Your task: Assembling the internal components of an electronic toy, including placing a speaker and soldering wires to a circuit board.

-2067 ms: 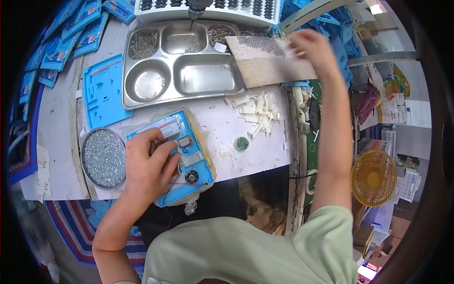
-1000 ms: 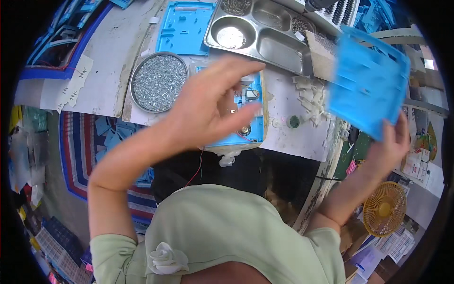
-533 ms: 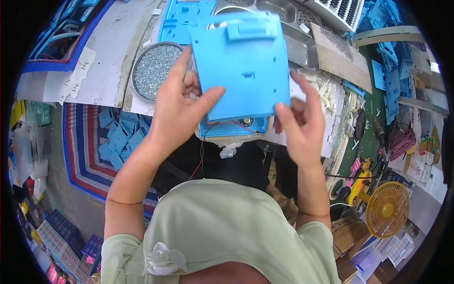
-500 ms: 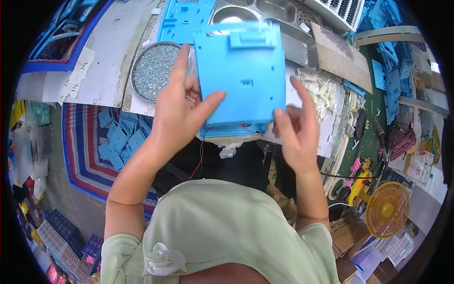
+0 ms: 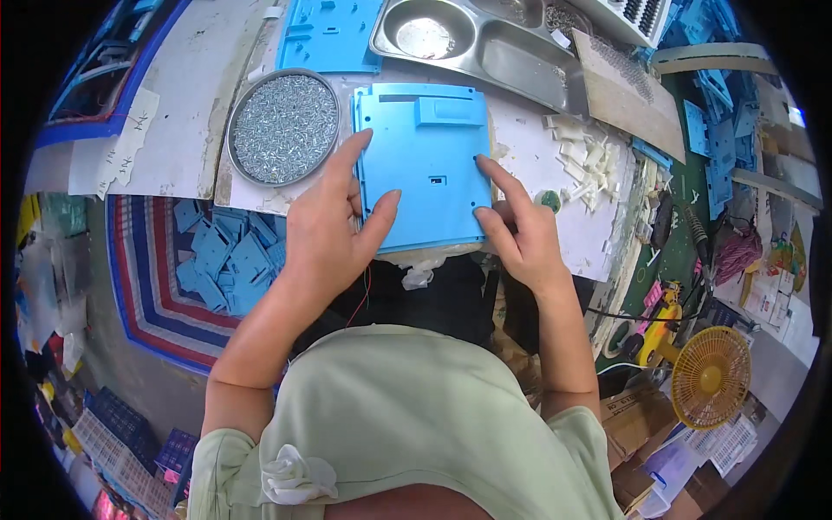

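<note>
A square blue plastic cover [image 5: 425, 165] with a raised block near its far edge and a small slot in its middle lies flat at the bench's near edge. It sits over another blue part, which it almost wholly hides. Along its left edge my left hand [image 5: 334, 204] grips with thumb and forefinger, its other fingers partly hidden beside the edge. At the right edge, my right hand [image 5: 524, 225] presses with thumb and forefinger on the rim. Thin red and green wires [image 5: 367, 290] hang from under the near left corner.
A round dish of small screws [image 5: 284, 128] stands left of the cover. Behind it are another blue panel [image 5: 325, 54] and a metal compartment tray [image 5: 520, 65]. White plastic pieces [image 5: 594, 169] lie at right. A striped bag of blue parts [image 5: 227, 260] hangs open below left; a yellow fan [image 5: 711, 377] stands lower right.
The blue cover has come down from a raised position onto the part beneath it. Both hands have lowered with it, and the right fingers now touch its edge.
</note>
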The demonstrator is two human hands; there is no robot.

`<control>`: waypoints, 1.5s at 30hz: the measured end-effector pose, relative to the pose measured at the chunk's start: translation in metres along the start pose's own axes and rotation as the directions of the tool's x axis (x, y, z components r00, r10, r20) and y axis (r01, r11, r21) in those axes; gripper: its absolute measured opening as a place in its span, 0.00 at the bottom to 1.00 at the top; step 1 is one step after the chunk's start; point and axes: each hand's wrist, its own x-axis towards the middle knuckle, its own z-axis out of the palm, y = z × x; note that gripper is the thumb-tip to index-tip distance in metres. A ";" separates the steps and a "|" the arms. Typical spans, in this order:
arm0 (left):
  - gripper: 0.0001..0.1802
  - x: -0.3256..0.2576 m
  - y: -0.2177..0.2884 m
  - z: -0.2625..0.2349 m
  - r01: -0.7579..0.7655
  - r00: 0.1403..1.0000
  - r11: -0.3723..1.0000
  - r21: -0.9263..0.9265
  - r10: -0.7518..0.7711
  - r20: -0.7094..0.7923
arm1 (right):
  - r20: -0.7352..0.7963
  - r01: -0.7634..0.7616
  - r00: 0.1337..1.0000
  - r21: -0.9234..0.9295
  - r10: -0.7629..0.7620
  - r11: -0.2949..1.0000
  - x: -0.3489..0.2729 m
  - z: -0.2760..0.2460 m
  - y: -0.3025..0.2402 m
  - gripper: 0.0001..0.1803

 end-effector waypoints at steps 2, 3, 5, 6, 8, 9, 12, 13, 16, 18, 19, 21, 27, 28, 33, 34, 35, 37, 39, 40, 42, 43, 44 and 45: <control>0.35 -0.005 0.003 0.002 -0.003 0.999 0.999 0.036 0.005 -0.045 | 0.050 0.001 0.999 -0.045 0.001 0.999 0.004 -0.004 -0.001 0.31; 0.34 -0.008 0.004 0.002 -0.002 0.998 0.998 0.056 0.006 -0.067 | 0.047 0.008 0.999 -0.049 -0.005 0.999 0.004 -0.004 -0.001 0.32; 0.35 -0.013 0.002 0.002 0.020 0.999 0.996 0.086 -0.016 -0.046 | 0.042 0.019 0.999 -0.057 -0.017 0.998 0.005 -0.004 0.000 0.34; 0.36 -0.017 0.000 0.001 0.031 0.999 0.994 0.103 -0.027 -0.035 | 0.065 0.025 0.998 -0.047 -0.022 0.999 0.007 -0.005 0.000 0.34; 0.37 -0.026 -0.005 0.004 0.038 0.999 0.999 0.024 -0.037 -0.021 | 0.111 0.035 0.993 -0.027 -0.032 0.999 0.010 -0.009 -0.001 0.35; 0.38 -0.030 -0.007 0.006 0.040 0.999 0.999 -0.018 -0.040 -0.013 | 0.129 0.044 0.991 -0.019 -0.041 0.999 0.012 -0.011 0.001 0.36; 0.38 -0.040 -0.008 0.004 0.111 0.993 0.980 -0.163 -0.106 0.044 | 0.169 0.048 0.984 0.026 -0.051 0.999 0.014 -0.015 0.006 0.38; 0.38 -0.040 -0.007 0.005 0.161 0.987 0.946 -0.282 -0.158 0.035 | 0.174 0.033 0.984 0.052 -0.042 0.998 0.014 -0.015 0.008 0.39; 0.36 -0.039 -0.005 0.006 0.257 0.963 0.830 -0.495 -0.260 0.064 | 0.149 -0.041 0.989 0.138 0.020 0.990 0.008 -0.011 0.009 0.41; 0.36 -0.036 -0.006 0.004 0.283 0.959 0.834 -0.475 -0.256 0.122 | 0.146 -0.041 0.989 0.135 0.021 0.990 0.008 -0.010 0.008 0.41; 0.37 -0.038 -0.005 0.004 0.273 0.962 0.841 -0.467 -0.252 0.108 | 0.157 -0.011 0.988 0.102 -0.006 0.995 0.010 -0.011 0.008 0.42; 0.37 -0.043 -0.002 0.003 0.251 0.967 0.855 -0.454 -0.240 0.084 | 0.182 0.037 0.982 0.029 -0.042 0.999 0.014 -0.014 0.005 0.42; 0.35 -0.046 -0.010 0.006 0.189 0.982 0.959 -0.212 -0.183 0.051 | 0.164 0.123 0.983 -0.271 -0.081 0.955 0.012 -0.012 -0.003 0.41; 0.33 -0.045 -0.012 0.004 0.176 0.984 0.968 -0.180 -0.168 0.057 | 0.165 0.122 0.984 -0.352 -0.067 0.928 0.011 -0.011 -0.006 0.41; 0.30 -0.018 -0.027 -0.004 0.159 0.983 0.969 -0.191 -0.136 0.126 | 0.110 0.124 0.991 -0.519 -0.078 0.846 0.005 -0.010 -0.017 0.39; 0.35 -0.020 -0.026 -0.009 0.256 0.955 0.939 -0.229 -0.209 0.210 | 0.095 0.121 0.992 -0.516 -0.084 0.848 0.005 -0.010 -0.017 0.39; 0.37 -0.016 -0.027 -0.012 0.311 0.934 0.873 -0.377 -0.209 0.288 | 0.082 0.119 0.993 -0.513 -0.089 0.850 0.005 -0.010 -0.018 0.39; 0.41 -0.011 -0.038 -0.021 0.449 0.877 0.659 -0.603 -0.197 0.438 | 0.076 0.084 0.996 -0.466 -0.055 0.881 0.005 -0.009 -0.020 0.39; 0.48 -0.011 -0.049 -0.030 0.436 0.852 0.666 -0.606 -0.088 0.516 | 0.083 0.064 0.996 -0.450 -0.030 0.891 0.007 -0.010 -0.022 0.39; 0.48 -0.012 -0.048 -0.028 0.410 0.857 0.696 -0.589 -0.073 0.510 | 0.092 0.061 0.996 -0.456 -0.022 0.888 0.007 -0.009 -0.024 0.40; 0.52 -0.012 -0.044 -0.027 0.413 0.849 0.725 -0.552 -0.088 0.520 | 0.107 0.063 0.994 -0.465 -0.015 0.883 0.006 -0.008 -0.024 0.40; 0.51 -0.012 -0.044 -0.027 0.419 0.847 0.718 -0.555 -0.090 0.523 | 0.113 0.068 0.993 -0.467 -0.016 0.882 0.006 -0.008 -0.023 0.41; 0.51 -0.012 -0.044 -0.028 0.426 0.846 0.712 -0.559 -0.093 0.526 | 0.120 0.072 0.993 -0.468 -0.018 0.881 0.006 -0.008 -0.023 0.41; 0.51 -0.012 -0.044 -0.027 0.433 0.844 0.705 -0.563 -0.096 0.528 | 0.136 0.075 0.991 -0.445 -0.015 0.892 0.006 -0.009 -0.024 0.42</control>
